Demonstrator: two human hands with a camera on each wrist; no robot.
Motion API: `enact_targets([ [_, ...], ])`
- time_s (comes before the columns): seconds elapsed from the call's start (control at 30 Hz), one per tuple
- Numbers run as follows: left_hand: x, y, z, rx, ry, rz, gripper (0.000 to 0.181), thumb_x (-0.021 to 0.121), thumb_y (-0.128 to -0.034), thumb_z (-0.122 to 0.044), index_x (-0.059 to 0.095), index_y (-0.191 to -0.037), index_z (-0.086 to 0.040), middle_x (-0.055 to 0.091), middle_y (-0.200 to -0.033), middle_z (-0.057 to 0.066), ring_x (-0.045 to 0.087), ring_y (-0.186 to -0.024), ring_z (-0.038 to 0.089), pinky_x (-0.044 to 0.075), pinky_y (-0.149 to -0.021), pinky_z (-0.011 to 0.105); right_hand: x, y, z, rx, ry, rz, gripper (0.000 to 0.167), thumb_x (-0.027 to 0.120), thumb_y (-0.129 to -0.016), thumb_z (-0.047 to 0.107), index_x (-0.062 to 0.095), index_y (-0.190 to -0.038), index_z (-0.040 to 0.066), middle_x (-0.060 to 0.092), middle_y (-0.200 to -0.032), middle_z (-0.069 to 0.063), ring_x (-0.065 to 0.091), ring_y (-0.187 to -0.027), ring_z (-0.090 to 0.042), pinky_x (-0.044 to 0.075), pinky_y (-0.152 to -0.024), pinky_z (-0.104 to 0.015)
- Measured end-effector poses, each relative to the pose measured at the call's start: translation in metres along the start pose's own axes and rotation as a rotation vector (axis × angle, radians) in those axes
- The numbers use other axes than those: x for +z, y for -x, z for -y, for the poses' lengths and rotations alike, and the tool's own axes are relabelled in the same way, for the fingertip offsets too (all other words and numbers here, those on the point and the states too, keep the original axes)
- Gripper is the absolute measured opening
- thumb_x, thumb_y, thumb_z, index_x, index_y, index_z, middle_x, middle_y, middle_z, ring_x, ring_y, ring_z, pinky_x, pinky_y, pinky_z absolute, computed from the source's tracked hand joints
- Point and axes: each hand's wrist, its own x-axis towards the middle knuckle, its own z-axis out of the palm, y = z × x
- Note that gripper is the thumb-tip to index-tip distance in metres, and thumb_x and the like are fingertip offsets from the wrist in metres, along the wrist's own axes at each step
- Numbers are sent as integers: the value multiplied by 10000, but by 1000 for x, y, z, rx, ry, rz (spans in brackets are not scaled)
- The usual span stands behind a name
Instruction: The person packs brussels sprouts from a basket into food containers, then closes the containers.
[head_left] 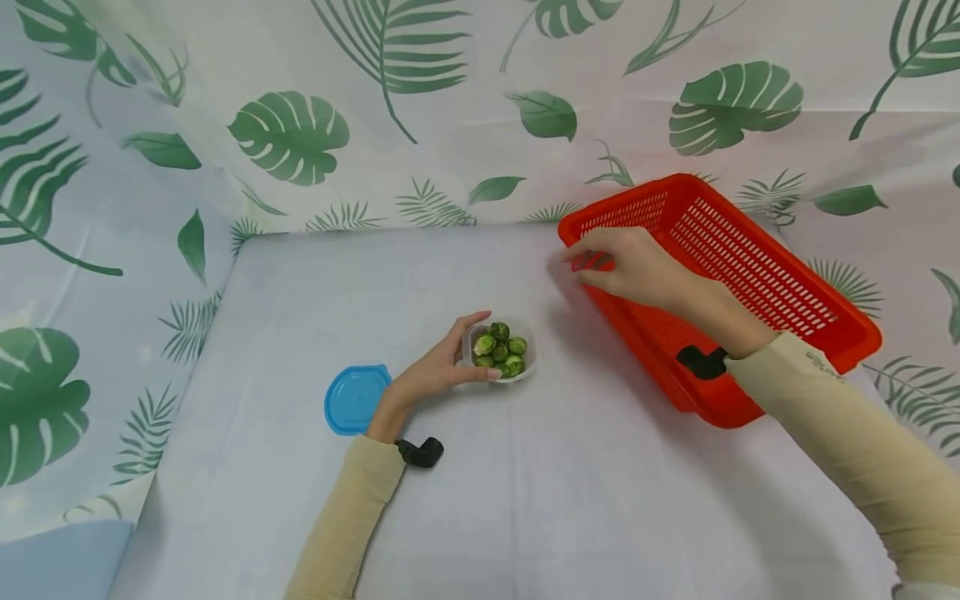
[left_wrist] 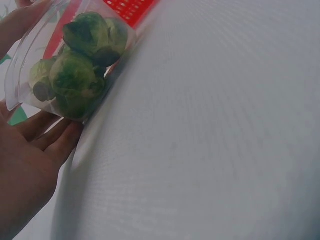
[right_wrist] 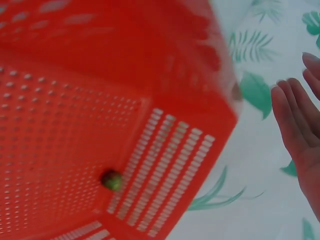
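My left hand (head_left: 438,367) holds a small clear plastic container (head_left: 530,365) standing on the table, thumb on the near side and fingers on the far side. Several green Brussels sprouts (head_left: 501,350) fill it; in the left wrist view they show through its wall. My right hand (head_left: 636,265) is raised over the left rim of a red plastic basket (head_left: 813,287), fingers apart from the thumb and nothing between them. One Brussels sprout (right_wrist: 111,179) lies at the bottom of the basket in the right wrist view, against a slotted wall.
A blue lid (head_left: 356,402) lies on the white-covered table (head_left: 585,500), left of my left forearm. Leaf-printed cloth (head_left: 450,150) hangs along the back and left side. The basket sits slantwise on the right, its far end near the cloth.
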Motion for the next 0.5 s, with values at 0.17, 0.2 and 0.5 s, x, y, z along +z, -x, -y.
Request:
enact_targets([
  [0.17, -1, 0, -1, 2, -2, -7, 902, 766, -930, -299, 195, -1620, -397, 140, -1719, 4, 73, -1604, 245, 161, -1277, 558, -4, 0, -15, 54, 3, -28, 264, 787, -890, 34, 757, -1151, 63, 744, -1070, -109, 675, -965, -258, 588, -899, -478],
  [0.2, -1, 0, -1, 1, -2, -6, 904, 767, -930, -298, 194, -1622, -394, 143, -1718, 6, 76, -1603, 245, 162, -1276, 558, -4, 0, -18, 64, 2, -30, 261, 786, -893, 40, 756, -1151, 57, 744, -1077, -121, 674, -972, -269, 586, -906, -488],
  [0.5, 0, -1, 0, -8, 1, -2, 903, 772, -925, -301, 200, -1615, -406, 158, -1716, 11, 81, -1602, 232, 163, -1273, 567, -5, 2, -47, 149, 25, -46, 262, 779, -902, 72, 748, -1157, 19, 739, -1082, -181, 661, -974, -340, 571, -908, -546],
])
